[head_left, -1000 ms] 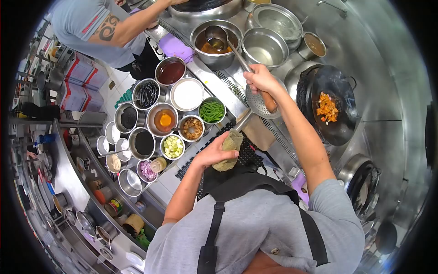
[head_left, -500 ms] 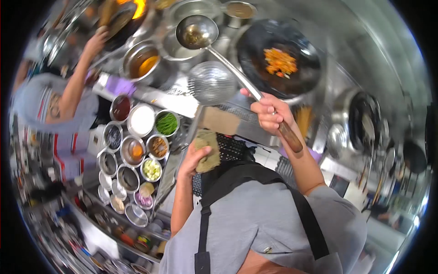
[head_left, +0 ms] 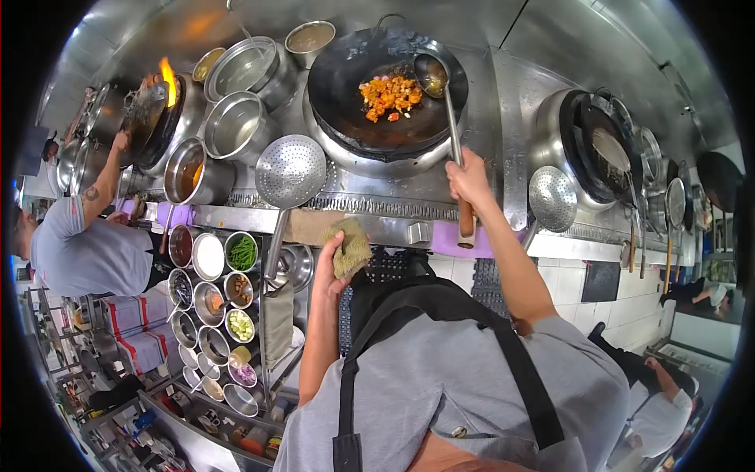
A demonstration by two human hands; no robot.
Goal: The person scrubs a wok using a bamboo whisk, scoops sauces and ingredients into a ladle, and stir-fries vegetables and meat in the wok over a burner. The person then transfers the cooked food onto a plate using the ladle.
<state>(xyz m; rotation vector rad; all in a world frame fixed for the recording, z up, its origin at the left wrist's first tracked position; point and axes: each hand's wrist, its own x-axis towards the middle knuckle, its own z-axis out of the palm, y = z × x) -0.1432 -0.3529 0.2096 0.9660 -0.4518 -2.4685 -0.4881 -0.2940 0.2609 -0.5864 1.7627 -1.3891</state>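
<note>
My right hand [head_left: 469,179] is closed round the handle of a metal ladle [head_left: 454,130] with a wooden end. The ladle's bowl is over the right side of a black wok [head_left: 334,98], beside orange-red chopped food [head_left: 391,96]; some liquid shows in the bowl. The wok sits on a round steel burner ring. My left hand [head_left: 324,271] grips a folded greenish-brown cloth [head_left: 351,248] in front of my apron, below the stove's front edge and apart from the wok.
A perforated skimmer [head_left: 291,169] lies left of the wok, near steel pots [head_left: 236,126]. Several ingredient tins, one with chopped greens [head_left: 241,252], stand at left. A co-worker [head_left: 98,236] handles a pan near a flame [head_left: 167,81]. Another wok [head_left: 605,138] and skimmer [head_left: 553,198] are at right.
The ladle has moved from above the pots on the left, rightward to the wok, its bowl now over the wok. My left hand keeps the cloth. The view has turned and sharpened.
</note>
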